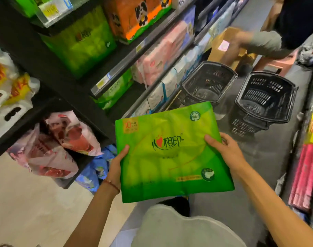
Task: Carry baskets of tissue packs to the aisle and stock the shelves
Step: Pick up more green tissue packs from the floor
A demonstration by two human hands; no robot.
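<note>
From the head camera we look down an aisle and see a flat green tissue pack (171, 150) held up in front of the chest, clear of the floor and of the shelves. Our left hand (116, 168) grips the pack's left edge, thumb laid on the printed face and the other fingers hidden behind it; a red cord circles that wrist. Our right hand (223, 148) clasps the pack's right edge the same way, thumb on top, fingers curled round the back.

On the left runs a dark shelving unit (116, 65). On its upper shelf stands a large green pack (80, 41) at the left end, with an orange panda-print pack (134, 15) just beside it to the right. On the shelf below we make out pink packs (161, 56), and a smaller green pack (114, 91) sits near that shelf's front edge. At the unit's near end, red-and-white plastic bags (63, 145) hang or lean against the end panel; we cannot tell which.

On the grey floor (259, 157) beyond the pack stand two black baskets: a left basket (207, 82) close to the shelf's foot and a right basket (266, 98) near it, apart from it. Farther down the aisle another person (269, 43) crouches by a cardboard box (223, 43), blurred.
</note>
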